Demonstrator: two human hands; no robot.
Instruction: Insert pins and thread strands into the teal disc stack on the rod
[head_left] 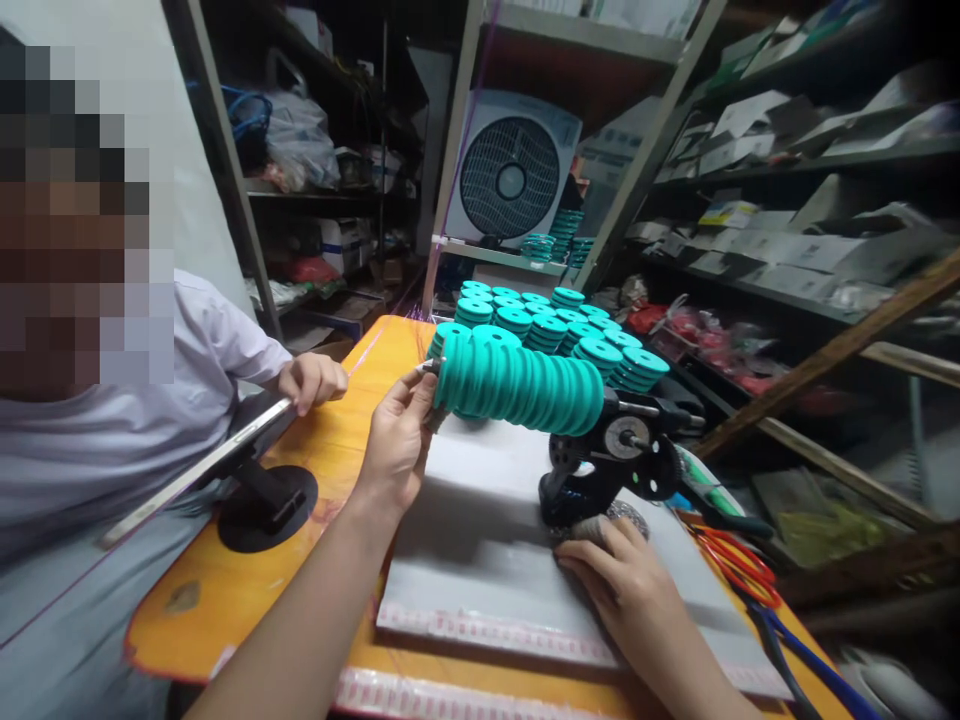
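Note:
A row of teal discs [521, 385] is stacked sideways on the shaft of a black winding machine [611, 440]. My left hand [401, 430] pinches at the left end of the row, by a small metal tip; what lies between its fingertips is too small to make out. Low at the machine's base, my right hand [626, 575] has its fingers curled around a greyish roll [592, 530], beside a coiled metallic item [628, 518]. The machine stands on a white board [480, 560] on the orange table [337, 480].
Several stacks of teal discs [547, 330] stand behind the machine. A person [225, 350] sits at left, one hand by a phone on a black stand [268, 508]. Orange-handled scissors [739, 565] lie at right. A fan [512, 180] and loaded shelves are behind.

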